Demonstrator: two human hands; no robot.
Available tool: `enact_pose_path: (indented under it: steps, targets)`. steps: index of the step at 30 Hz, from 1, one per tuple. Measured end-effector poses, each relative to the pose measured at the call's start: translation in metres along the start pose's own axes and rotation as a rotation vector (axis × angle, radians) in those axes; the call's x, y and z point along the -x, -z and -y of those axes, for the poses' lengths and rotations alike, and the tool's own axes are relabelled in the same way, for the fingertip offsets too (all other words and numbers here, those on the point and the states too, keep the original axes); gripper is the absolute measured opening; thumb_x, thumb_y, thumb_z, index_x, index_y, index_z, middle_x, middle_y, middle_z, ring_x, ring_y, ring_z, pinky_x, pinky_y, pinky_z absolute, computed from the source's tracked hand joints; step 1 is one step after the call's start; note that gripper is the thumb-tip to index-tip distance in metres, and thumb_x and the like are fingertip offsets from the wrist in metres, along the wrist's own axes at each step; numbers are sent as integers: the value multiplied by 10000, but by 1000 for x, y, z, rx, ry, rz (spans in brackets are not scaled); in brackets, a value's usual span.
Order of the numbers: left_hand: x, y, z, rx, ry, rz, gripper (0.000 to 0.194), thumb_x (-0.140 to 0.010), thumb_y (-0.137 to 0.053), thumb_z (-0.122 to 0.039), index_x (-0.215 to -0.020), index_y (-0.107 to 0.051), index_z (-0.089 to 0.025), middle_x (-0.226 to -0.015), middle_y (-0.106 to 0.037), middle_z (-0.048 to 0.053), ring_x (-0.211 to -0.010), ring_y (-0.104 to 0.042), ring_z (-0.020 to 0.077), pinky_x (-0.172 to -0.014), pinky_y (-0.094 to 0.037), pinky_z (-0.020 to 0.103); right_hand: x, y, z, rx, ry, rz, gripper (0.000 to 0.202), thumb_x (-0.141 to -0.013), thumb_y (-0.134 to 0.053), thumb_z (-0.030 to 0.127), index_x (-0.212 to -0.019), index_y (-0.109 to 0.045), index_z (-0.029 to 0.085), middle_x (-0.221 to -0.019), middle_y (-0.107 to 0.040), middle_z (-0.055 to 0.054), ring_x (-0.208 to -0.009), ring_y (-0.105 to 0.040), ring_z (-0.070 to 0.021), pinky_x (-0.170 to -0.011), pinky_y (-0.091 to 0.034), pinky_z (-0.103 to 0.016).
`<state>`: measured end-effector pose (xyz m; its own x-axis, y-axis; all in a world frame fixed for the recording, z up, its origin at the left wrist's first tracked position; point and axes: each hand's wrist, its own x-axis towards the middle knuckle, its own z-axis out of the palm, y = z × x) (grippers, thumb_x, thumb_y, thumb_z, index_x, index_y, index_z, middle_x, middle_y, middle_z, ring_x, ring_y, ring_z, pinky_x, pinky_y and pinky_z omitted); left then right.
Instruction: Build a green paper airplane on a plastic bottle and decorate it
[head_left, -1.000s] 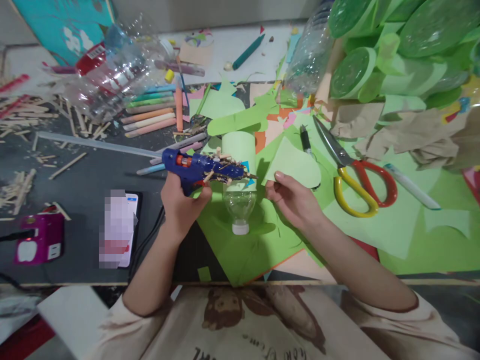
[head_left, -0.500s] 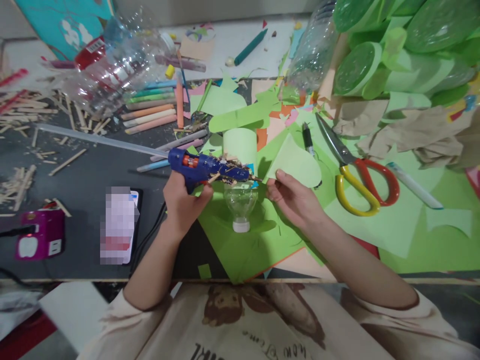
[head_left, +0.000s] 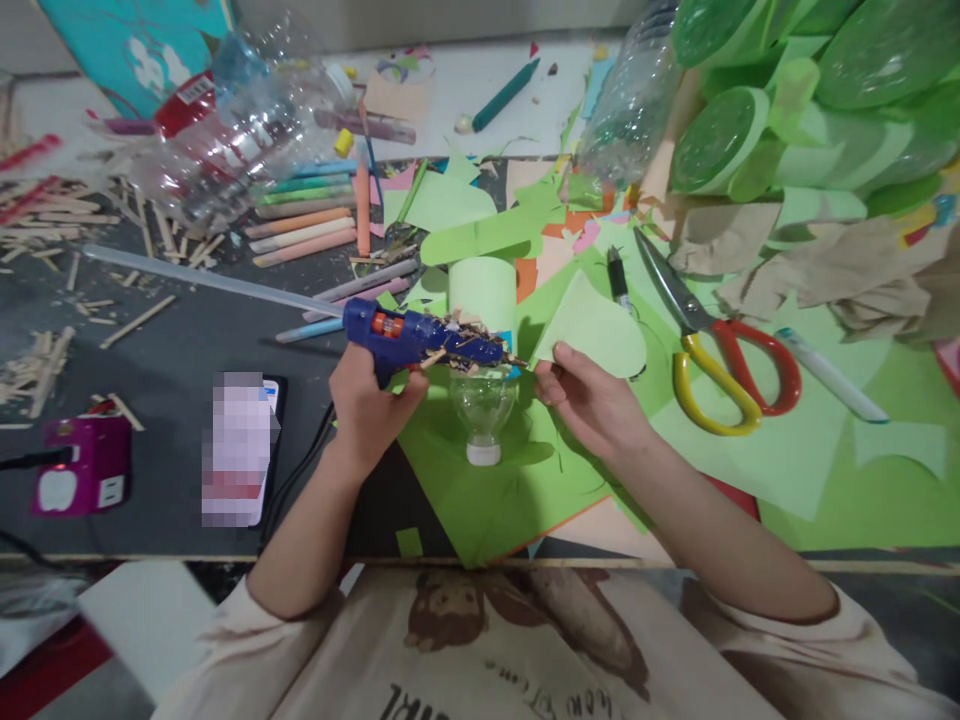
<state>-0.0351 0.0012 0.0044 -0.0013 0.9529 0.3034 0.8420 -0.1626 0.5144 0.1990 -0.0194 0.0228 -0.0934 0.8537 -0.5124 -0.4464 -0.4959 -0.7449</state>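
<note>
Holding steady, the left hand (head_left: 373,400) stays clenched around the handle of the blue glue gun (head_left: 420,340), and little has shifted over the last second: the gun has only edged slightly rightward, its tip closing on the green paper shape (head_left: 592,328). The right hand (head_left: 589,398) keeps that paper pinched at its lower left edge, the grip closed on it. This reads as lining up for gluing. The gun's long axis lies nearly level across the view, nozzle pointing right, over the small paper-wrapped bottle (head_left: 481,400) lying on the tabletop (head_left: 172,350). Scissors (head_left: 712,340) lie to the right.
</note>
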Motion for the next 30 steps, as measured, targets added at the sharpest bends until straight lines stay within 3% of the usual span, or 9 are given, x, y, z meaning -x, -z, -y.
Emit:
enact_pose_path:
  steps: [6,11,19,25,30]
  targets:
    - [0,-1,0,-9,-35,-59,287,-658,-592,-353,-900,-550,-206,-769,-610,38,-737,-634,229,-681,-507,320,1,0,0,5,-21,25,464,-538,-855,639,-560,-617,240,-428,-409,77,-506,-445,-108,-579,-463,-259]
    - [-2,1,-2,-34,8,-39,262,-638,-589,-348,-861,-546,-217,-746,-609,31,-726,-630,223,-664,-506,314,1,2,-1,40,-10,77,475,-630,-814,639,-531,-579,238,-446,-370,73,-526,-440,-111,-620,-451,-263]
    - [-1,-2,1,14,-59,-109,235,-657,-547,-355,-841,-523,-211,-710,-550,13,-662,-581,188,-626,-468,289,4,2,1,54,-59,73,545,-558,-852,659,-442,-530,235,-405,-360,76,-514,-397,-104,-646,-442,-251]
    - [0,-2,5,30,-65,-81,275,-683,-558,-366,-900,-533,-200,-763,-559,22,-696,-569,189,-663,-468,300,5,-1,3,46,-39,156,539,-615,-841,625,-428,-521,233,-391,-351,81,-487,-339,-95,-602,-418,-265]
    - [0,-3,5,52,-80,-82,246,-711,-541,-349,-905,-521,-200,-777,-568,27,-711,-574,191,-659,-463,293,5,-2,2,62,-17,176,537,-638,-824,625,-426,-525,233,-383,-337,77,-493,-395,-105,-601,-429,-284]
